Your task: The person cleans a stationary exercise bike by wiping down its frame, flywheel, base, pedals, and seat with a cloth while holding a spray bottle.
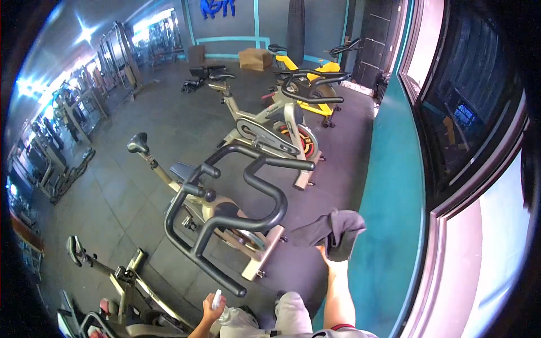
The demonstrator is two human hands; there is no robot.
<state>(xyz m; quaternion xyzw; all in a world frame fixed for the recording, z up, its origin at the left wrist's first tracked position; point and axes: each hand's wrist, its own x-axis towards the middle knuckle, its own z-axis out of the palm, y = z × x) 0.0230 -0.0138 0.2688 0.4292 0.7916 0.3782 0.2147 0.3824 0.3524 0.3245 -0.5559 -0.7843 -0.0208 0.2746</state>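
Observation:
My left hand [209,310], low in the view, is wrapped around a spray bottle [217,298] with a white top. Most of the bottle is hidden by the fingers. My right hand [324,255] is raised on the right side, holding a dark grey cloth [341,228] that drapes over it and hides the fingers. Just ahead and to the left stands an exercise bike, its black looped handlebar [276,197] between my two arms. The cloth is apart from the handlebar.
A second grey bike [265,135] and a yellow bike [315,84] stand farther off. Another bike [129,281] is at the lower left. Along the right runs a teal ledge [394,197] below windows. Weight machines [79,104] line the far left; a brown box [255,58] sits at the back.

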